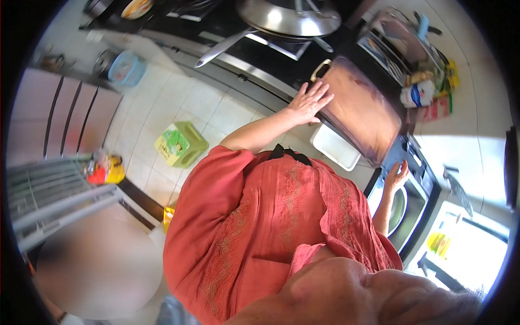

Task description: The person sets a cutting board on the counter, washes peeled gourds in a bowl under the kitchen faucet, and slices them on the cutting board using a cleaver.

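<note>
A wooden cutting board (360, 105) with a dark edge lies on the counter right of the stove. At its left edge, near the pale handle, my left hand (310, 102) is spread with its fingers apart, holding nothing. My right hand (398, 176) is raised by the board's lower right end, over the counter corner near the sink; its fingers are apart and nothing shows in them. A white tray (336, 147) sits below the board's left edge. Up on the stove stands a large steel pan (290, 19) with a lid and a long handle.
A dish rack (398, 40) and packets (420, 93) stand along the wall. On the floor is a green stool (184, 144). A blue basket (127, 69) sits at the far left. Another person (100, 260) is at the lower left, partly blurred.
</note>
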The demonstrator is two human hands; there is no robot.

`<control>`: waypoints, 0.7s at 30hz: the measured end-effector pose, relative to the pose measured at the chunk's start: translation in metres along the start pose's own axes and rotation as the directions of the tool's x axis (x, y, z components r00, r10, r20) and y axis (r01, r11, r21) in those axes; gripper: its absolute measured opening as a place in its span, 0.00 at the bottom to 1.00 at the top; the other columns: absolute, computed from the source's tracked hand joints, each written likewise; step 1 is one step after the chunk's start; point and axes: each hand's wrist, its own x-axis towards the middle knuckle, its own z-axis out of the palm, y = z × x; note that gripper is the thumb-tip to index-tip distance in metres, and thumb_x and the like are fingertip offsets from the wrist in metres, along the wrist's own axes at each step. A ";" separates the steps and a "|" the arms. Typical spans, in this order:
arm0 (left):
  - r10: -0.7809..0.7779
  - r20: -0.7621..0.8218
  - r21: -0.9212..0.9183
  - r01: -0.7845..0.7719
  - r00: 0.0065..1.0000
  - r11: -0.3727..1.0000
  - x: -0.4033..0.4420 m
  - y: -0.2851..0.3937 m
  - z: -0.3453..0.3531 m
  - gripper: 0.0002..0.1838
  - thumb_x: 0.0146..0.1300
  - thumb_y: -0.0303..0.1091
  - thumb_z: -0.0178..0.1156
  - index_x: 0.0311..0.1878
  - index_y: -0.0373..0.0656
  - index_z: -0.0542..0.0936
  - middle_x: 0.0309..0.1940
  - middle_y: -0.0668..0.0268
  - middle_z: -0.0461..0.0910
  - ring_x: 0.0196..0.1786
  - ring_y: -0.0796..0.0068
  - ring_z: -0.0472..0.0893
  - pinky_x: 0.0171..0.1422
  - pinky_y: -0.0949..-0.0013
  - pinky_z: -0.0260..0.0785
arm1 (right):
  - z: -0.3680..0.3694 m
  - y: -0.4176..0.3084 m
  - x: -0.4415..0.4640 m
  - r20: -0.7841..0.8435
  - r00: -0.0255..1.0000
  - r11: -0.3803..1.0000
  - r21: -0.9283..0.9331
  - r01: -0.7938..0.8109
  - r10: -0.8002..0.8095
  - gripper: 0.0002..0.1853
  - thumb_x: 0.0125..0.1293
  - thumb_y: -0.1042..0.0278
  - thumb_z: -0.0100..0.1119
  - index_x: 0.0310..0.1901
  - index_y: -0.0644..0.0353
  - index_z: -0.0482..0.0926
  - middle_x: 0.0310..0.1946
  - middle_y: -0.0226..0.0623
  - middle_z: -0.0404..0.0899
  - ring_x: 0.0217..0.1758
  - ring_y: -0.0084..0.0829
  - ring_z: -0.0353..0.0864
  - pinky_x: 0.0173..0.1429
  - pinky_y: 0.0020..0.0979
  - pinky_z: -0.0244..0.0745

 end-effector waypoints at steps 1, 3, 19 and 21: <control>0.016 0.026 0.005 -0.016 1.000 1.000 0.005 0.001 0.002 0.53 0.46 0.53 0.71 0.73 0.53 0.54 0.74 0.57 0.44 0.76 0.58 0.44 0.75 0.43 0.42 | -0.007 0.010 -0.011 -0.002 0.999 0.999 0.013 -0.050 0.050 0.19 0.65 0.61 0.56 0.54 0.60 0.74 0.43 0.45 0.75 0.47 0.40 0.75 0.52 0.40 0.69; 0.053 0.043 0.010 -0.053 0.998 0.999 0.013 0.000 0.010 0.52 0.47 0.54 0.70 0.73 0.53 0.54 0.74 0.56 0.44 0.76 0.57 0.43 0.75 0.42 0.40 | -0.026 0.014 -0.030 0.006 0.997 0.990 -0.119 -0.080 0.081 0.19 0.65 0.61 0.55 0.54 0.60 0.74 0.43 0.45 0.75 0.47 0.41 0.75 0.52 0.40 0.70; -0.072 -0.014 -0.004 0.072 0.997 0.997 0.010 -0.019 0.023 0.50 0.50 0.58 0.66 0.72 0.49 0.55 0.74 0.58 0.44 0.76 0.56 0.45 0.73 0.39 0.42 | -0.027 -0.064 -0.043 0.262 0.944 0.971 -0.183 -0.153 0.198 0.21 0.66 0.59 0.53 0.58 0.58 0.71 0.52 0.49 0.71 0.57 0.47 0.69 0.58 0.44 0.67; -0.066 -0.002 0.005 0.066 0.998 0.998 0.008 -0.021 0.025 0.50 0.50 0.58 0.66 0.72 0.50 0.54 0.75 0.58 0.43 0.76 0.56 0.45 0.73 0.39 0.42 | 0.005 -0.038 -0.049 0.214 0.965 0.984 -0.124 -0.128 0.152 0.22 0.65 0.59 0.54 0.58 0.58 0.71 0.52 0.49 0.71 0.57 0.47 0.68 0.59 0.44 0.66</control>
